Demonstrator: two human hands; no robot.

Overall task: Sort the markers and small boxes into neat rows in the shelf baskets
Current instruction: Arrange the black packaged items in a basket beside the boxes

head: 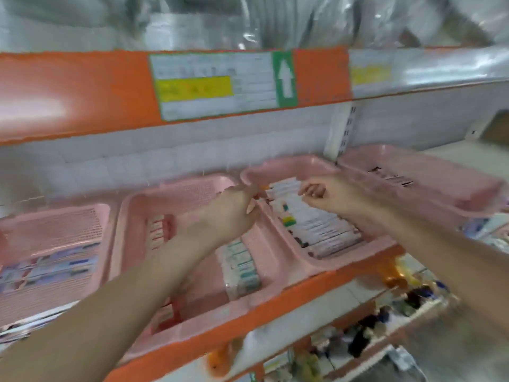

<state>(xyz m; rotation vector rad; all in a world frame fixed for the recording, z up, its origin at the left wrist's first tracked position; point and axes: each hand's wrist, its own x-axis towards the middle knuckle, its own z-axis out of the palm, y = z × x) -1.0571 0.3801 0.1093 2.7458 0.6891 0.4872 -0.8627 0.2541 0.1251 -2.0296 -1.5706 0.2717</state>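
Your left forearm crosses the middle basket (176, 187) close by the small boxes (242, 268); letting it drop could skew them. Farther in, your left hand (234, 208) and right hand (327, 194) curl above the markers (316, 224). Blur hides whether either grips anything, so a clumsy reach might scatter that row.

We see pink baskets (192, 188) of moulded plastic, their rims smooth and faintly glossy, their walls perforated into a fine mesh. The orange shelf edge (68, 86) shines like lacquered metal and carries a printed paper label (214, 84). Clear plastic sheeting (275, 20) above it glints along its creases. The small boxes (242, 268) look film-wrapped and shiny, and the markers (325, 224) have smooth plastic barrels. The white back panel (137, 158) looks matt.
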